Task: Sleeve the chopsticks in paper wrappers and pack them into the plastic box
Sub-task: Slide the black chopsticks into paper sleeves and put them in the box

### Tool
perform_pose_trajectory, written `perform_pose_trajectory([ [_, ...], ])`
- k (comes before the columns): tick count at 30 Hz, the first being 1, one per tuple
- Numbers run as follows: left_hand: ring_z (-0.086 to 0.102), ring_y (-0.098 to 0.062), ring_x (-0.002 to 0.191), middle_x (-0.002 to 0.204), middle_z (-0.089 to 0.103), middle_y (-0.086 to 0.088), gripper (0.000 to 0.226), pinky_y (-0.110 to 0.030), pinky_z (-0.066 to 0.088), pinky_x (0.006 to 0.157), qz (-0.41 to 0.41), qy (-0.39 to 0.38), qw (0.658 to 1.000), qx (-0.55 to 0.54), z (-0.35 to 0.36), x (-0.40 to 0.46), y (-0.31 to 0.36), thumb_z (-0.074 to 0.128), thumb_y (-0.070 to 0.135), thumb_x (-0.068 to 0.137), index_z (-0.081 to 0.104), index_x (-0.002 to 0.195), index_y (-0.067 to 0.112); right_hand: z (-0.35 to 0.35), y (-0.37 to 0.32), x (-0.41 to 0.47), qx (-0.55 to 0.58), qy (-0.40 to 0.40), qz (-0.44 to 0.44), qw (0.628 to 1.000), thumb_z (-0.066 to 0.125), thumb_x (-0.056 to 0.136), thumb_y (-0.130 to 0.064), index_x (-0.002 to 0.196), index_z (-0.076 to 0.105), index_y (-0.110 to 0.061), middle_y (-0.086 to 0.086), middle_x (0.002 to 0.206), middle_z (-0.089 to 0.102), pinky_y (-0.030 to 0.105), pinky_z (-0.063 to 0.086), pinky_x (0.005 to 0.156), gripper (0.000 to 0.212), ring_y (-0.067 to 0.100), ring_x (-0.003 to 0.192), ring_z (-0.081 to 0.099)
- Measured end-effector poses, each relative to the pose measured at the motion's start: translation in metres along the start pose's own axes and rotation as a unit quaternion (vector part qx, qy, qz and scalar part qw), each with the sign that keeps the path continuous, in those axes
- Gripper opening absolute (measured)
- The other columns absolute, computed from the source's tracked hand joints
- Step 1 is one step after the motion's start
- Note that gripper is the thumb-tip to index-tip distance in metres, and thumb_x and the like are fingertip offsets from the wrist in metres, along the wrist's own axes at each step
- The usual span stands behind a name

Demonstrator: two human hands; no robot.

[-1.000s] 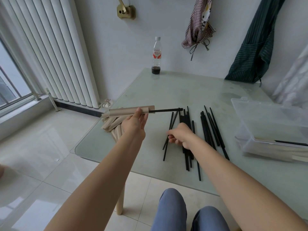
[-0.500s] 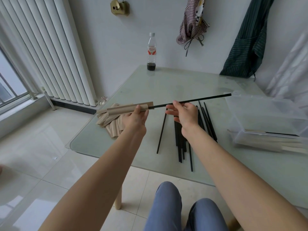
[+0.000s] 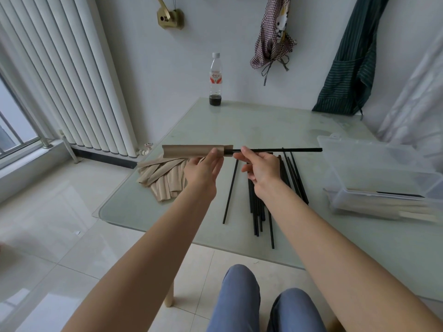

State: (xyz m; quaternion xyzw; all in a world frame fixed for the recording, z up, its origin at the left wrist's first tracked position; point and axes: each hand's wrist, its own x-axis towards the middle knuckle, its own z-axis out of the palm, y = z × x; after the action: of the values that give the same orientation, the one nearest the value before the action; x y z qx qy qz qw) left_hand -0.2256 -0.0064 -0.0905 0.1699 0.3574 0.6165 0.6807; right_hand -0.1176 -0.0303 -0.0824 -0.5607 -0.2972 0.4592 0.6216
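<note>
Brown paper wrapper sits pinched in my left hand, thumb on its near face close to the open mouth, the sleeve held level above the table's near-left part. My right hand grips a black chopstick between thumb and forefinger just beside that mouth; the tip is already inside the paper and the rest of the stick runs toward 3 o'clock, ending short of the plastic box. My two hands are nearly touching.

Below them, toward 6 o'clock from my right hand, the loose chopsticks lie on the glass table roughly parallel, pointing away from me, with one stick apart on their left side. At 9 o'clock from those, the spare wrappers are fanned in a pile close to the table's left edge (its rounded near corner is just below them).

Open glass stretches from the hands toward 12 o'clock, up to a bottle standing near the far edge with a little dark liquid at the bottom. At 3 o'clock the clear box stands open, lid raised behind it; inside lie sleeved pairs with a dark chopstick end showing, how many I cannot tell. My knees show under the near edge.
</note>
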Motion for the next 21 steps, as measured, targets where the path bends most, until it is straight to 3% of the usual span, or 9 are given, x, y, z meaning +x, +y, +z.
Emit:
perform_pose_trajectory([
  [3, 0.067, -0.016, 0.079, 0.085, 0.066, -0.007, 0.016, -0.027, 0.054, 0.088, 0.010, 0.001, 1.000, 0.009, 0.003, -0.001, 0.002, 0.061, -0.001, 0.087, 0.056, 0.102, 0.002, 0.000, -0.004, 0.000, -0.057, -0.003, 0.009, 0.998, 0.064, 0.088, -0.023, 0.073, 0.064, -0.009, 0.001, 0.067, 0.067, 0.012, 0.030, 0.033, 0.021, 0.004, 0.036, 0.046],
  [6, 0.067, -0.017, 0.076, 0.084, 0.065, -0.008, 0.015, -0.023, 0.057, 0.078, 0.027, 0.016, 0.999, 0.011, 0.001, 0.005, 0.007, 0.061, -0.002, 0.087, 0.054, 0.101, 0.001, -0.005, -0.008, 0.002, -0.212, 0.018, -0.108, 0.971, 0.065, 0.088, -0.027, 0.070, 0.065, -0.003, 0.001, 0.056, 0.060, 0.018, 0.039, 0.044, 0.030, 0.009, 0.043, 0.049],
  [9, 0.068, -0.018, 0.077, 0.085, 0.066, -0.010, 0.020, -0.022, 0.057, 0.074, 0.038, 0.016, 0.999, 0.025, -0.003, 0.009, 0.011, 0.062, -0.002, 0.086, 0.055, 0.105, -0.002, -0.014, -0.014, 0.004, -0.400, 0.052, -0.293, 0.867, 0.063, 0.089, -0.023, 0.086, 0.066, -0.006, -0.001, 0.077, 0.059, 0.023, 0.045, 0.067, 0.018, 0.012, 0.070, 0.055],
  [11, 0.067, -0.016, 0.074, 0.083, 0.065, -0.009, 0.017, -0.021, 0.057, 0.074, 0.041, 0.017, 0.999, 0.020, -0.004, 0.008, 0.012, 0.061, -0.002, 0.087, 0.055, 0.104, -0.001, -0.020, -0.018, 0.006, -0.504, 0.004, -0.322, 0.801, 0.059, 0.091, -0.024, 0.103, 0.066, -0.012, 0.000, 0.094, 0.055, 0.025, 0.042, 0.078, 0.019, 0.014, 0.089, 0.051],
  [13, 0.067, -0.016, 0.072, 0.083, 0.065, -0.008, 0.008, -0.021, 0.057, 0.074, 0.040, 0.013, 0.999, 0.017, -0.004, 0.007, 0.012, 0.060, -0.001, 0.088, 0.056, 0.094, 0.000, -0.024, -0.020, 0.011, -0.579, -0.023, -0.298, 0.759, 0.057, 0.092, -0.028, 0.106, 0.069, -0.018, 0.001, 0.097, 0.059, 0.029, 0.039, 0.081, 0.021, 0.019, 0.098, 0.051],
  [15, 0.068, -0.015, 0.069, 0.081, 0.065, -0.008, 0.005, -0.022, 0.058, 0.074, 0.040, 0.006, 0.999, 0.026, -0.004, 0.006, 0.011, 0.061, -0.001, 0.088, 0.057, 0.087, 0.001, -0.027, -0.021, 0.013, -0.572, -0.029, -0.280, 0.771, 0.060, 0.090, -0.027, 0.097, 0.072, -0.019, -0.003, 0.088, 0.059, 0.028, 0.038, 0.076, 0.016, 0.020, 0.095, 0.055],
  [19, 0.068, -0.013, 0.067, 0.080, 0.065, -0.008, 0.007, -0.021, 0.058, 0.075, 0.047, -0.019, 0.998, 0.034, -0.007, 0.004, 0.012, 0.060, -0.001, 0.088, 0.058, 0.082, 0.002, -0.029, -0.030, 0.013, -0.459, -0.061, -0.215, 0.860, 0.071, 0.082, -0.018, 0.086, 0.073, -0.015, -0.004, 0.081, 0.064, 0.020, 0.036, 0.071, 0.005, 0.013, 0.084, 0.057],
  [21, 0.069, -0.013, 0.069, 0.081, 0.065, -0.008, 0.007, -0.021, 0.058, 0.075, 0.050, -0.035, 0.998, 0.032, -0.007, 0.002, 0.013, 0.060, -0.001, 0.088, 0.058, 0.082, 0.002, -0.029, -0.034, 0.012, -0.430, -0.072, -0.196, 0.878, 0.073, 0.081, -0.017, 0.085, 0.074, -0.014, -0.002, 0.081, 0.066, 0.018, 0.038, 0.068, 0.006, 0.011, 0.082, 0.057],
])
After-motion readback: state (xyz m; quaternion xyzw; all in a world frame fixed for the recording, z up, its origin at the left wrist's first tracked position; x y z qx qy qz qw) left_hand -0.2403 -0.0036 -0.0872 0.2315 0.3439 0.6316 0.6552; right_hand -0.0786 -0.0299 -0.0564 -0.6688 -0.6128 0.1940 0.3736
